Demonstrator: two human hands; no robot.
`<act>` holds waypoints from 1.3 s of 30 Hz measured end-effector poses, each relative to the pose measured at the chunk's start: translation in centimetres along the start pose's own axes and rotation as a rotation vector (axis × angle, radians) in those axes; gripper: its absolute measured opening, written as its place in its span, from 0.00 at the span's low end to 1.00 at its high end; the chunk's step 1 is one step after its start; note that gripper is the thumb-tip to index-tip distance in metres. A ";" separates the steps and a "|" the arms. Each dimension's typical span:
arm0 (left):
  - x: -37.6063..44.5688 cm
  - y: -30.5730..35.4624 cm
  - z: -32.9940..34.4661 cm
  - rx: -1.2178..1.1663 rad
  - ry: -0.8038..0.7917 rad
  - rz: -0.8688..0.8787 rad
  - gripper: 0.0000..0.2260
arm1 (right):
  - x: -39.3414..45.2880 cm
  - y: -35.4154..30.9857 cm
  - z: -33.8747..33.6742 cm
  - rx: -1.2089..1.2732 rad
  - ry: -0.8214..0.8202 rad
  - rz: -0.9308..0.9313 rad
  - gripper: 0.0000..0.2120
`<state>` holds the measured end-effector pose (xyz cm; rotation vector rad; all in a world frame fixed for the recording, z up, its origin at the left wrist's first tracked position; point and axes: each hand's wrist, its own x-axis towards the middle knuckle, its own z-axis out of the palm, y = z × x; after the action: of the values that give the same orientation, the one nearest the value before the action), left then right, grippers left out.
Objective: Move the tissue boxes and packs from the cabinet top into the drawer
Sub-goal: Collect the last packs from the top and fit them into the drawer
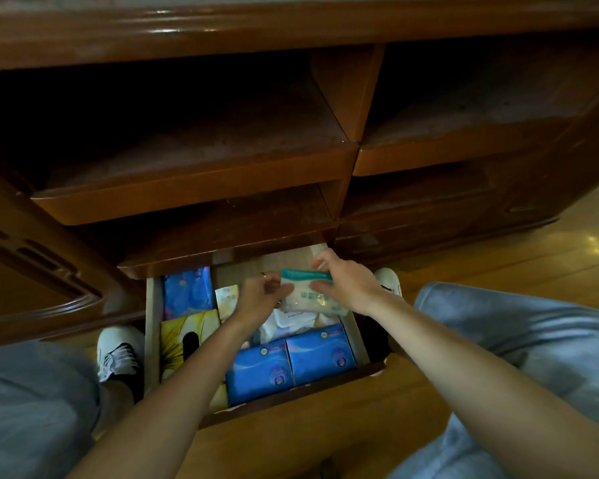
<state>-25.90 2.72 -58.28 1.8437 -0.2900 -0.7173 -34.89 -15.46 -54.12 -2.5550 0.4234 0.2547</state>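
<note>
Both my hands hold a pale tissue pack (308, 295) with a teal top edge over the back of the open drawer (151, 340). My left hand (261, 300) grips its left side and my right hand (343, 283) pinches its right side. Inside the drawer lie two blue tissue boxes (291, 364) at the front, a yellow box (184, 340) at the left, a blue patterned pack (187, 292) behind it, and white packs (284, 326) in the middle, partly hidden by my arms.
The wooden cabinet (204, 167) has open shelves above the drawer. My knees in grey trousers and white shoes (118, 350) flank the drawer on the wooden floor (516, 264). The cabinet top edge (291, 25) runs along the frame's top.
</note>
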 end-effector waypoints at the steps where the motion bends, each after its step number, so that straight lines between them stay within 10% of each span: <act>1: -0.2 -0.2 -0.4 -0.037 0.026 -0.031 0.04 | -0.2 0.1 -0.1 -0.050 0.025 -0.002 0.18; 9: -0.7 -4.1 -2.5 -0.105 0.221 -0.175 0.10 | -0.7 2.1 0.6 -0.064 -0.069 0.150 0.29; 22: 2.8 -7.4 1.4 1.107 -0.032 0.209 0.27 | -0.5 4.3 3.5 -0.146 -0.202 0.119 0.28; 26: 3.6 -6.9 2.3 1.202 -0.376 0.321 0.28 | -0.4 4.7 3.9 -0.146 -0.202 0.107 0.28; 39: 1.8 -6.0 3.3 1.297 -0.365 0.234 0.29 | -1.1 3.2 3.8 -0.361 -0.230 0.067 0.28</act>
<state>-27.24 1.59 -65.14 2.7653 -1.4465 -0.7496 -37.39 -15.70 -58.52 -2.8171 0.4042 0.6980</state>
